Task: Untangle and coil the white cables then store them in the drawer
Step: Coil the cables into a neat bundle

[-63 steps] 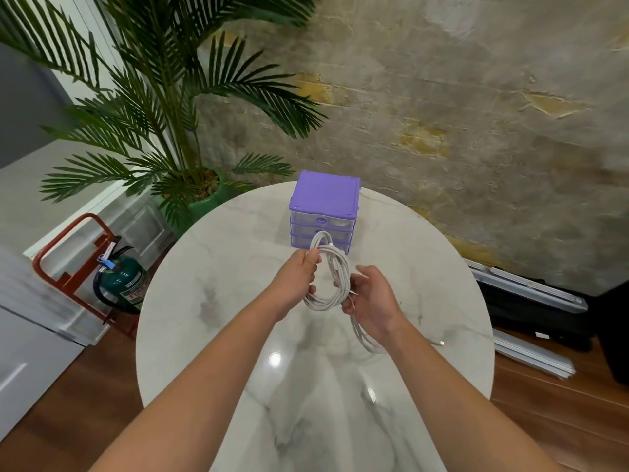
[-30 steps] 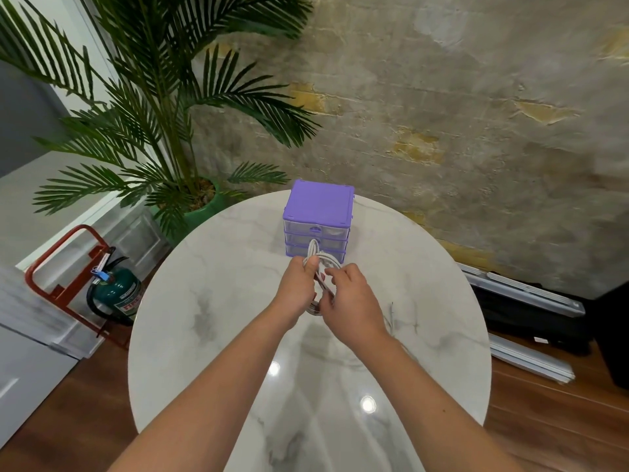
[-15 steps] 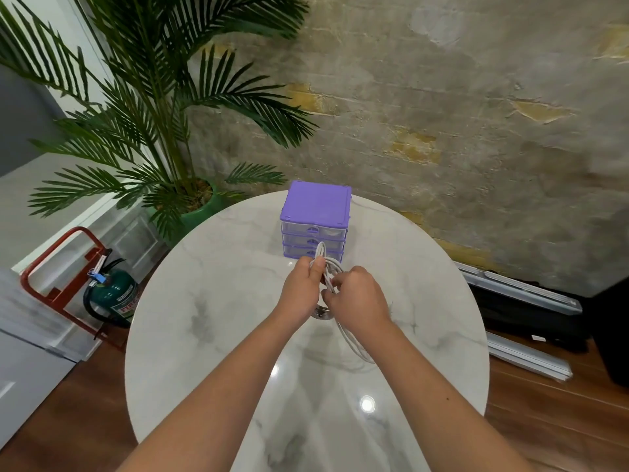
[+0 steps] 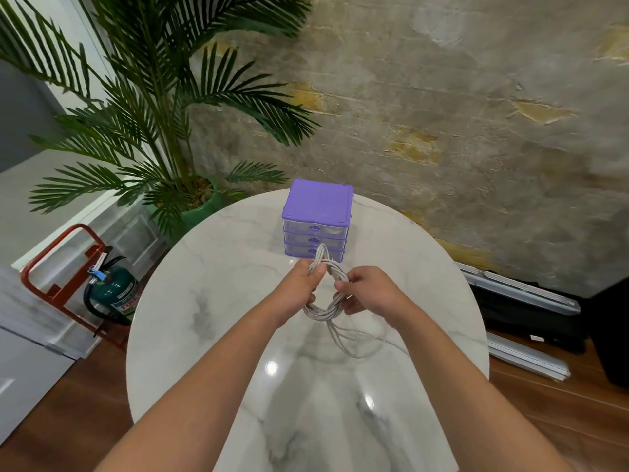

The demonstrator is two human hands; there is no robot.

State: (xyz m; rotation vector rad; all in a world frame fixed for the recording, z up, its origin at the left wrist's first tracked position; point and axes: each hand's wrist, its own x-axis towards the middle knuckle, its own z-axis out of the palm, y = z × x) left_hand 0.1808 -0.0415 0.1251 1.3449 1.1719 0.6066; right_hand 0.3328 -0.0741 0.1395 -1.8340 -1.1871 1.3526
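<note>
Slack tail (image 4: 354,338): hangs below the grip, uncoiled, loose loops reaching the table (image 4: 204,335). White cable coil (image 4: 325,287): long axis running away from the person; left hand (image 4: 301,286) pinches its left side, right hand (image 4: 369,289) pinches its right. Purple drawer unit (image 4: 316,221): directly beyond the coil, all drawers closed; both hands about equally near.

Both forearms are extended forward, the left hand (image 4: 301,284) and right hand (image 4: 369,291) being held close together, fingers curled in pinching grips.
</note>
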